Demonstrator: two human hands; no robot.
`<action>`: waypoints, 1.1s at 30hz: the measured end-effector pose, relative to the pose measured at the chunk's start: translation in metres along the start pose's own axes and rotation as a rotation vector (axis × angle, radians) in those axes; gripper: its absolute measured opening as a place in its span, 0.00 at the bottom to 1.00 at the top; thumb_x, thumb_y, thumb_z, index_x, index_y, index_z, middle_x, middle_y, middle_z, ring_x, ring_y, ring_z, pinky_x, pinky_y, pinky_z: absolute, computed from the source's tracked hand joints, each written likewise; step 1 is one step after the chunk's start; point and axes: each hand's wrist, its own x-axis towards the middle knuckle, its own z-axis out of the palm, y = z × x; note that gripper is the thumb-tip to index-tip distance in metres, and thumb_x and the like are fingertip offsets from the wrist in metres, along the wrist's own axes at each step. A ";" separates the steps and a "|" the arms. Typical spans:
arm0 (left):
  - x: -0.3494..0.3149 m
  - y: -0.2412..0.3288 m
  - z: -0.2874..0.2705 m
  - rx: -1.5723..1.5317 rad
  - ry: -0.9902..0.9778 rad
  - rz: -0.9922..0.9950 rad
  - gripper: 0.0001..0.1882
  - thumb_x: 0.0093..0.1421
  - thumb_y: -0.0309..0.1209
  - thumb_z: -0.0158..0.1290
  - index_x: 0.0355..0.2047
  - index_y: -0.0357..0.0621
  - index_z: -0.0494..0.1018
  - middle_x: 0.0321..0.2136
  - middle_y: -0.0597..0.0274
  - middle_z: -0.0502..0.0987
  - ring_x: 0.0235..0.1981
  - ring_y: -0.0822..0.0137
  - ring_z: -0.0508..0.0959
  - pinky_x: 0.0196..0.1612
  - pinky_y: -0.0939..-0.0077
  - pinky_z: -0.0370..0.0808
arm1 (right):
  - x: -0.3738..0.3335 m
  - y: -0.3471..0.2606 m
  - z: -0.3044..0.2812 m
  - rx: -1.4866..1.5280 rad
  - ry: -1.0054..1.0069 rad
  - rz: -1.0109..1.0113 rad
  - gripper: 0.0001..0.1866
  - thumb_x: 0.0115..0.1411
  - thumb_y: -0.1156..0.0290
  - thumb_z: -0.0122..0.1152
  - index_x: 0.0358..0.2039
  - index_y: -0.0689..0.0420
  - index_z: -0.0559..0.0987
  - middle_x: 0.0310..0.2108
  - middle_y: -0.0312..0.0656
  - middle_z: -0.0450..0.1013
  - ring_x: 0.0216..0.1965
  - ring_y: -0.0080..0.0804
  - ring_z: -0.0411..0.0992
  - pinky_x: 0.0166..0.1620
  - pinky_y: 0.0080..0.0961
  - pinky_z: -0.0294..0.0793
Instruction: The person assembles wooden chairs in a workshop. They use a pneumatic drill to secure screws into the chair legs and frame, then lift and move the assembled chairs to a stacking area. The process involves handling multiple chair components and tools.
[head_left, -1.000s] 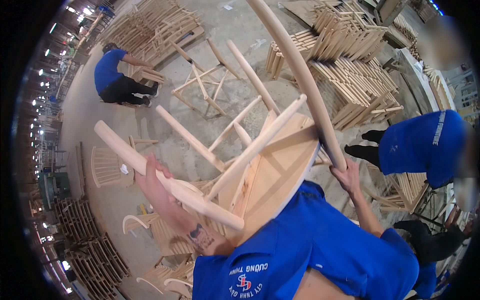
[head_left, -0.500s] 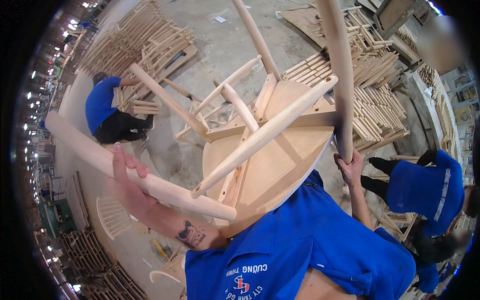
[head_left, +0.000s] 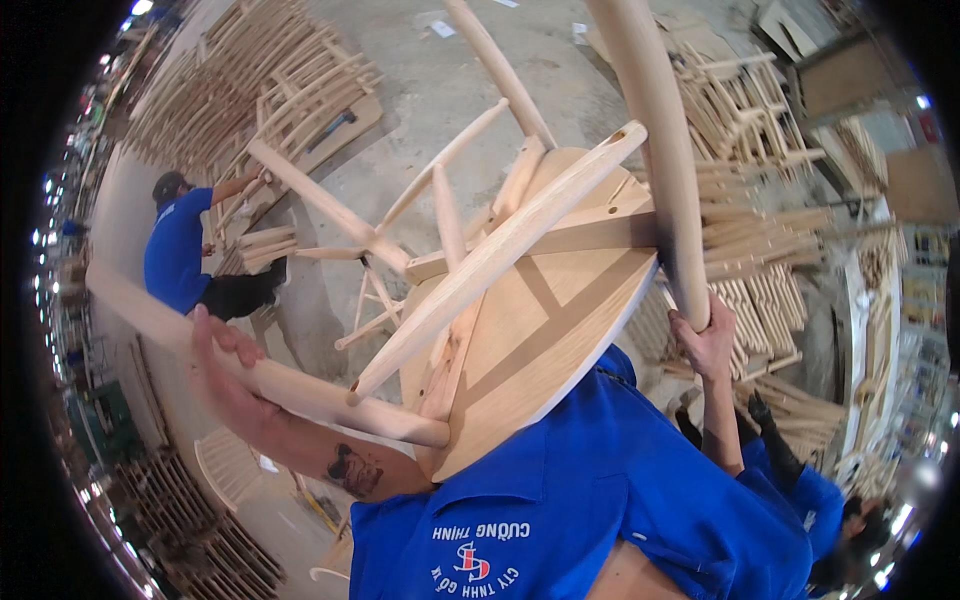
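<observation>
An upturned pale wooden chair (head_left: 535,345) is in front of my chest, its seat underside and legs showing. My left hand (head_left: 228,352) is wrapped around the near left leg (head_left: 330,398), thumb on top. At the other side my right hand (head_left: 708,338) grips the thick right leg (head_left: 668,150) at its end by the seat, where the wood looks darkened. A long rail (head_left: 500,262) with holes near its ends slants across the seat. It meets a crosspiece (head_left: 446,210); whether its ends are joined to the legs, I cannot tell.
A co-worker in blue (head_left: 178,248) bends beside stacked wooden parts (head_left: 240,85) at the left. More chair parts (head_left: 750,300) lie piled at right, near another person's blue sleeve (head_left: 815,505). A curved chair back (head_left: 225,465) stands at lower left.
The chair and both my hands have shifted slightly in view, with the grips kept. The left co-worker has raised the upper body. The right co-worker now appears lower, partly hidden behind my arm.
</observation>
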 end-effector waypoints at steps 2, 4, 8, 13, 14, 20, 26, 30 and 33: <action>0.047 -0.012 0.022 -0.027 -0.014 -0.048 0.10 0.63 0.34 0.57 0.35 0.43 0.70 0.19 0.71 0.64 0.14 0.79 0.64 0.18 0.83 0.63 | 0.047 -0.025 0.005 -0.038 -0.047 -0.004 0.23 0.45 0.65 0.68 0.41 0.65 0.79 0.26 0.48 0.77 0.26 0.31 0.74 0.34 0.29 0.73; 0.095 -0.029 0.046 -0.052 -0.055 -0.109 0.10 0.62 0.34 0.58 0.35 0.43 0.70 0.19 0.70 0.65 0.13 0.79 0.65 0.16 0.83 0.63 | 0.089 -0.054 0.006 -0.091 -0.109 0.015 0.24 0.46 0.64 0.69 0.42 0.66 0.78 0.26 0.48 0.77 0.27 0.30 0.74 0.35 0.29 0.73; 0.205 -0.080 0.101 0.081 -0.114 -0.197 0.12 0.61 0.37 0.59 0.35 0.43 0.70 0.19 0.69 0.67 0.13 0.77 0.66 0.16 0.82 0.64 | 0.174 -0.108 0.030 -0.121 -0.218 0.141 0.25 0.49 0.63 0.70 0.44 0.67 0.78 0.26 0.46 0.77 0.29 0.27 0.73 0.34 0.28 0.73; 0.321 -0.123 0.191 0.100 -0.203 -0.330 0.13 0.62 0.38 0.58 0.37 0.42 0.69 0.19 0.68 0.68 0.14 0.76 0.67 0.16 0.82 0.65 | 0.272 -0.154 0.067 -0.129 -0.308 0.449 0.26 0.51 0.64 0.69 0.47 0.67 0.77 0.31 0.43 0.77 0.33 0.24 0.73 0.36 0.27 0.73; 0.346 -0.141 0.196 0.106 -0.242 -0.372 0.15 0.62 0.38 0.57 0.41 0.41 0.70 0.20 0.68 0.68 0.14 0.76 0.68 0.16 0.83 0.65 | 0.290 -0.154 0.074 -0.197 -0.276 0.377 0.27 0.50 0.63 0.70 0.47 0.66 0.77 0.35 0.47 0.78 0.36 0.28 0.75 0.40 0.31 0.74; 0.403 -0.185 0.221 0.237 -0.313 -0.478 0.28 0.69 0.38 0.46 0.65 0.37 0.60 0.23 0.72 0.66 0.15 0.82 0.63 0.16 0.87 0.63 | 0.378 -0.184 0.107 -0.339 -0.471 0.451 0.29 0.52 0.53 0.67 0.48 0.62 0.77 0.37 0.55 0.77 0.40 0.48 0.77 0.45 0.38 0.73; 0.412 -0.208 0.211 0.307 0.030 -0.611 0.15 0.67 0.37 0.53 0.49 0.44 0.69 0.25 0.69 0.65 0.18 0.75 0.64 0.21 0.82 0.64 | 0.460 -0.169 0.139 -0.385 -0.639 0.344 0.29 0.52 0.51 0.66 0.44 0.63 0.77 0.33 0.56 0.77 0.36 0.55 0.76 0.40 0.42 0.74; 0.387 -0.189 0.216 0.459 0.170 -0.541 0.13 0.65 0.38 0.55 0.45 0.46 0.69 0.25 0.69 0.65 0.19 0.76 0.64 0.23 0.82 0.65 | 0.495 -0.129 0.166 -0.301 -0.734 0.272 0.27 0.50 0.51 0.67 0.40 0.62 0.77 0.29 0.56 0.77 0.33 0.55 0.76 0.39 0.42 0.74; 0.363 -0.173 0.199 0.380 0.246 -0.562 0.11 0.66 0.40 0.54 0.42 0.51 0.68 0.23 0.71 0.64 0.19 0.77 0.63 0.23 0.82 0.64 | 0.506 -0.127 0.177 -0.284 -0.750 0.224 0.27 0.49 0.52 0.67 0.41 0.62 0.78 0.29 0.56 0.77 0.33 0.56 0.77 0.39 0.43 0.75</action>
